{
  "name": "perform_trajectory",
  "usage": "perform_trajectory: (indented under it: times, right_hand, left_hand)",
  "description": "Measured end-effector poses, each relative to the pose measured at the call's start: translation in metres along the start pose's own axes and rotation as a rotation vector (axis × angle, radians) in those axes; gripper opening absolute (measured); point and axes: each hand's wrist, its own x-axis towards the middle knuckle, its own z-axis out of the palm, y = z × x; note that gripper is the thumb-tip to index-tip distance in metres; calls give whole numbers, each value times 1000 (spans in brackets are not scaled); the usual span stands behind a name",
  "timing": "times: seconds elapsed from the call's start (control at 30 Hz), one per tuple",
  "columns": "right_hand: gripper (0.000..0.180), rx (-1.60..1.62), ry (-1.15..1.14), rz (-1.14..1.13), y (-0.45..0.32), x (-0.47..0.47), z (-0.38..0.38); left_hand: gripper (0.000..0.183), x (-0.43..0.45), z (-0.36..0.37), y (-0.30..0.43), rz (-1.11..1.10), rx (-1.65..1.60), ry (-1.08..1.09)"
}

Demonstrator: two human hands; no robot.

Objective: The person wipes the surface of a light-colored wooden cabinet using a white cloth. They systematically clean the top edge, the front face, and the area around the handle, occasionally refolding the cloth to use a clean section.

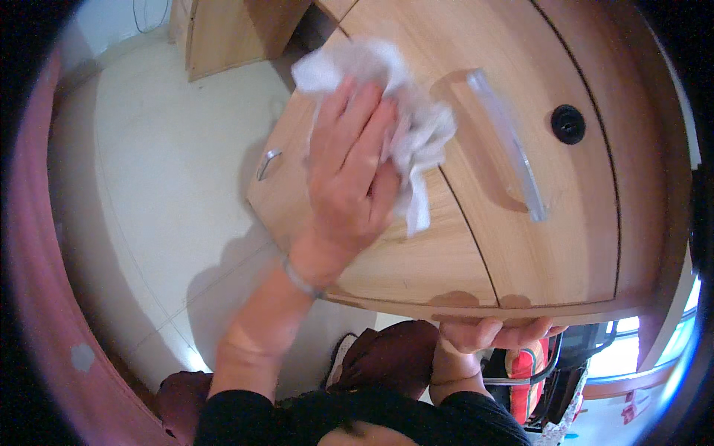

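My left hand point(351, 161), with a thin band at its wrist, holds a crumpled white cloth point(427, 131) against the light wood front of a cabinet point(401, 273). Hand and cloth are blurred. To the right of the cloth, a clear, slightly blurred bar handle point(510, 148) is fixed to a drawer front point(569, 223), and a round black fitting point(568, 124) sits beyond it. My right hand point(496, 334) has its fingers curled on the cabinet's near side edge; its palm is partly hidden. A small metal handle point(268, 164) is at the cabinet front's left end.
Pale floor tiles point(150, 184) lie to the left, below another wooden furniture panel point(234, 39). A pink surface point(44, 267) runs along the far left. At the lower right are a red patterned cushion point(524, 379), a curved metal tube point(510, 381) and a bright window point(616, 351).
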Motion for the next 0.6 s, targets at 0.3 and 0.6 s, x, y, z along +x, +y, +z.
perform_trajectory:
  times: [0.3,0.6]
  right_hand:
    - [66,-325,-141,-331,6,10,-9]
    - [65,88,33,76,-2,-1,11]
  left_hand:
    - [31,5,-7,24,-191,-36,-72]
    - [41,-55,-5,30,-290,-197,-228]
